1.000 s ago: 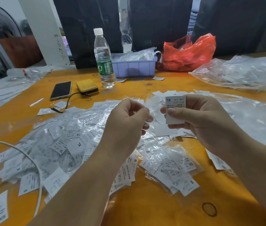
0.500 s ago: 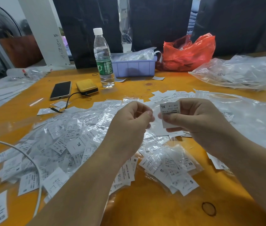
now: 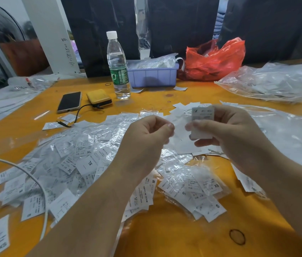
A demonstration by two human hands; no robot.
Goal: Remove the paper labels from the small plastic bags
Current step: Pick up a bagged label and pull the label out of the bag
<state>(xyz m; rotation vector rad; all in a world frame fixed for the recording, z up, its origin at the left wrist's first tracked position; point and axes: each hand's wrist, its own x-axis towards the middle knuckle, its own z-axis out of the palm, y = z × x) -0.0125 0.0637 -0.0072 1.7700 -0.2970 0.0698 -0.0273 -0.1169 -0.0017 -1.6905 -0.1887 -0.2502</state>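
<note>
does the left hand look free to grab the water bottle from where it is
Probably not yet: the left hand looks curled as if pinching something, though that is unclear. The path to the water bottle looks open, across the label pile.

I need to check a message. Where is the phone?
The phone lies face up on the far left part of the orange table, just left of the yellow power bank and the water bottle.

Two hands raised over a heap of bagged labels on an orange bench

The right hand point(image 3: 233, 134) pinches a blurred paper label point(image 3: 203, 115) between thumb and fingers; the left hand point(image 3: 146, 138), at its nine o'clock, has thumb and forefinger curled together, contents unclear. The heap of bagged labels point(image 3: 83, 160) spreads beneath toward eight o'clock on the bench point(image 3: 174, 236).
</note>
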